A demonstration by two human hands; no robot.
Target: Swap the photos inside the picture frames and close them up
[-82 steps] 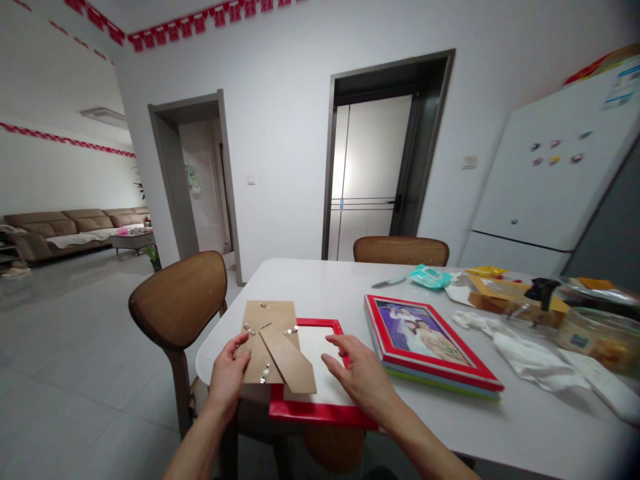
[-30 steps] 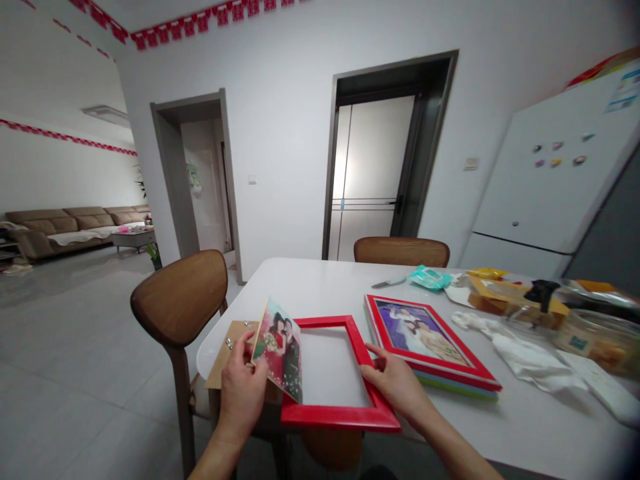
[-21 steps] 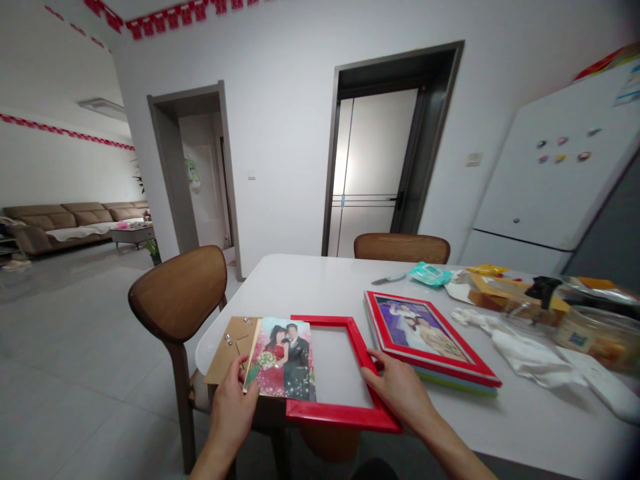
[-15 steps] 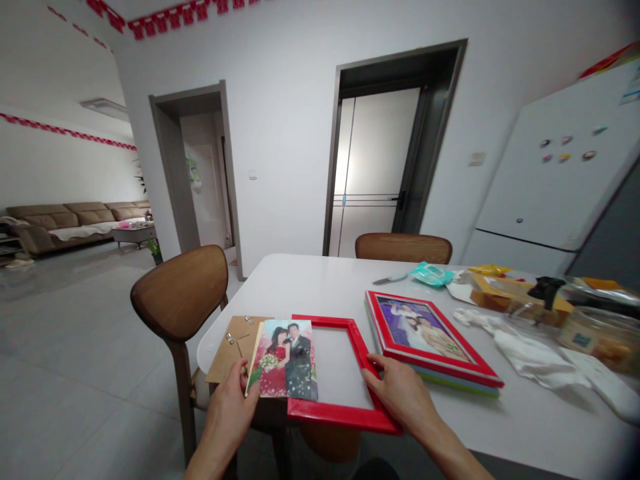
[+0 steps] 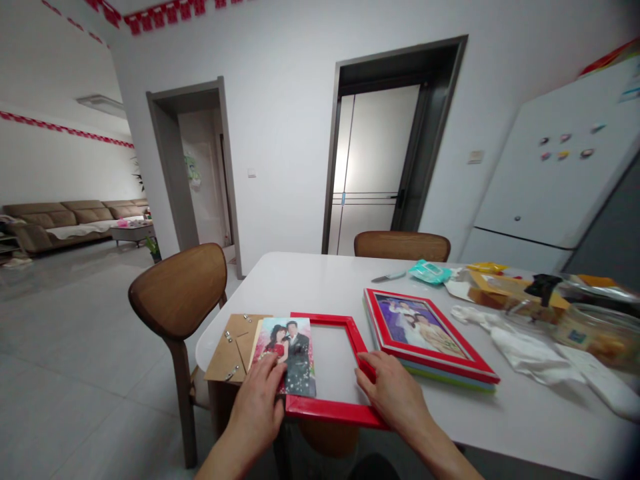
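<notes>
A red picture frame [image 5: 333, 410] lies at the near edge of the white table. My right hand [image 5: 396, 393] is closed around its right side, thumb toward the frame's inside. A photo of a couple [image 5: 301, 363] covers the frame's left part, on a cream sheet whose edge shows at its left. My left hand [image 5: 260, 397] rests on the photo's lower left with fingers stretched out, hiding part of the picture. Under the sheet's left side, a brown backing board [image 5: 227, 357] with metal clips reaches toward the table's corner.
Right of my right hand sits a stack of framed pictures [image 5: 453, 350], the top one red. Behind it are a knife [image 5: 389, 277] and a teal packet [image 5: 429, 272]. White tissue [image 5: 525, 353] and a clear tub [image 5: 593, 337] are farther right. Wooden chairs [image 5: 183, 287] flank the table.
My left hand has moved from the photo's left edge onto its lower part, fingers now laid over it. The right hand keeps its hold on the frame. The view has shifted slightly.
</notes>
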